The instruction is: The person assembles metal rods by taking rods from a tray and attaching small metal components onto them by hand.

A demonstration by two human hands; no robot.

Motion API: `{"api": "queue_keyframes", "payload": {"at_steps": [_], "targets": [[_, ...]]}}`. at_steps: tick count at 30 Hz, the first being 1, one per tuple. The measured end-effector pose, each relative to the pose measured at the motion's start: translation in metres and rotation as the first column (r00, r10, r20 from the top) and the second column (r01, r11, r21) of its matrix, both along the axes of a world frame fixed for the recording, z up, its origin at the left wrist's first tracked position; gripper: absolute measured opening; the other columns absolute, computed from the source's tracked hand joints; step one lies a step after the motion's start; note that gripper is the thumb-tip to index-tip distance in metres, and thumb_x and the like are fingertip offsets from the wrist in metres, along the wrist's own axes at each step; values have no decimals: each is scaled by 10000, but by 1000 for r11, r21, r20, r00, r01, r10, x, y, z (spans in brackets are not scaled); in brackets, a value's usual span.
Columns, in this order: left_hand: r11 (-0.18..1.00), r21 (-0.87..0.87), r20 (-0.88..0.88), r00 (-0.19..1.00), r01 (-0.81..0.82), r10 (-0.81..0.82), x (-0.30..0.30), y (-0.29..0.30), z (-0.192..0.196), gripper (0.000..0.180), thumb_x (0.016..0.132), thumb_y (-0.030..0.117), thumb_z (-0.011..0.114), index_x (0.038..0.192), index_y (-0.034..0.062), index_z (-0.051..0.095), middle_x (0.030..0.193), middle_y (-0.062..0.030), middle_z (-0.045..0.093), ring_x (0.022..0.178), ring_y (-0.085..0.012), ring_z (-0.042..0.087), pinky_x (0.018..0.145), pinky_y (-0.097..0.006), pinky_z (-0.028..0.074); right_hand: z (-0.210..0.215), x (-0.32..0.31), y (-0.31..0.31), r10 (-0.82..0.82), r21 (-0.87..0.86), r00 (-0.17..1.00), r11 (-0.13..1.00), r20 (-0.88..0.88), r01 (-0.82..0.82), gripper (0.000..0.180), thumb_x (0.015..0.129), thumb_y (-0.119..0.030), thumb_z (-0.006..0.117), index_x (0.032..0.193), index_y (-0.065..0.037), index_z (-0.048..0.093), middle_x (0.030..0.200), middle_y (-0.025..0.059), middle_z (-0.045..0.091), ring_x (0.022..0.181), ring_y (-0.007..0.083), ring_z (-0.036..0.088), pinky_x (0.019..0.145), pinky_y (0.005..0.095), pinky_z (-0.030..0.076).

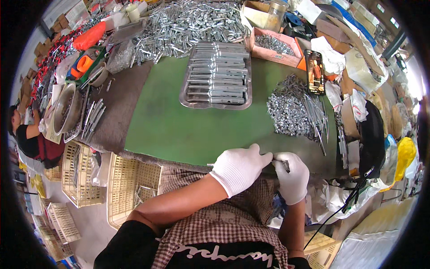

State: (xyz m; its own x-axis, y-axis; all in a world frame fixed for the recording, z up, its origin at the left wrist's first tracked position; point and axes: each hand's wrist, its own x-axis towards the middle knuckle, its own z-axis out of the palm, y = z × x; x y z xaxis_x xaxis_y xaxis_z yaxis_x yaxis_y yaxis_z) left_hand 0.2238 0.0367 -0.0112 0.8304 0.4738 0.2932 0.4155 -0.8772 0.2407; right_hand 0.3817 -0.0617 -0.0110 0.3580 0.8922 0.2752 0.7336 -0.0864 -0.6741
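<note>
My left hand point(239, 169), in a white knit glove, is closed at the near edge of the green work mat point(188, 130). A short metal end point(210, 165) sticks out on its left side; the glove covers the rest of the piece. Close beside it, my right hand point(293, 178), gloved the same way, has thumb and fingers pinched around something small and dark that I cannot make out. The fingertips of both hands nearly meet. Ahead lies a metal tray point(183, 99) with rows of silver tubular parts point(217, 83). Small shiny metal fittings point(291, 114) are heaped nearest my right hand.
Thin metal rods point(317, 119) and dark small parts point(292, 85) adjoin the fittings. A phone point(315, 71) leans near a pink box point(275, 56) of small parts. A large heap of metal sleeves point(188, 27) covers the back. Plastic crates point(121, 193) stand below left; a person point(38, 139) is far left.
</note>
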Motion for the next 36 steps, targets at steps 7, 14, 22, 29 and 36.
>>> {"api": "queue_keyframes", "payload": {"at_steps": [7, 14, 22, 29, 36], "targets": [[1000, -25, -36, 999, -12, 11, -1, -4, 1, 229, 846, 195, 622, 1072, 214, 650, 745, -74, 517, 483, -213, 598, 432, -354, 499, 4, 6, -3, -26, 50, 998, 998, 57, 23, 137, 797, -79, 731, 932, -64, 711, 920, 110, 700, 835, 279, 682, 752, 347, 534], [999, -33, -86, 996, -16, 13, 1, -4, 8, 215, 854, 178, 605, 1062, 212, 650, 749, -79, 498, 463, -207, 584, 405, -345, 482, -10, 61, 33, -397, 28, 917, 917, -31, 398, 123, 834, -119, 714, 933, -53, 682, 909, 95, 669, 795, 222, 643, 743, 328, 493], [1000, -17, -53, 999, -4, 3, 0, -2, 3, 196, 852, 178, 612, 1046, 207, 625, 755, -73, 499, 461, -199, 580, 413, -342, 483, -11, 51, 19, -320, -68, 906, 934, 278, 350, 103, 843, -139, 690, 928, -85, 668, 921, 109, 638, 831, 310, 637, 735, 380, 496], [998, -63, -53, 999, 1, -5, -2, -2, 5, 214, 864, 184, 609, 1076, 204, 629, 762, -77, 504, 470, -220, 589, 434, -362, 501, -8, 51, 7, -203, 3, 955, 978, 215, 207, 119, 796, -115, 724, 891, -63, 674, 894, 104, 652, 811, 302, 640, 727, 379, 504], [998, -62, -52, 999, -12, 9, -1, -3, 2, 217, 869, 184, 608, 1083, 204, 632, 762, -85, 506, 467, -222, 586, 427, -371, 500, -7, 46, 0, -270, -31, 950, 960, 158, 278, 103, 791, -100, 727, 883, -61, 700, 861, 90, 653, 759, 258, 646, 701, 354, 501]]}}
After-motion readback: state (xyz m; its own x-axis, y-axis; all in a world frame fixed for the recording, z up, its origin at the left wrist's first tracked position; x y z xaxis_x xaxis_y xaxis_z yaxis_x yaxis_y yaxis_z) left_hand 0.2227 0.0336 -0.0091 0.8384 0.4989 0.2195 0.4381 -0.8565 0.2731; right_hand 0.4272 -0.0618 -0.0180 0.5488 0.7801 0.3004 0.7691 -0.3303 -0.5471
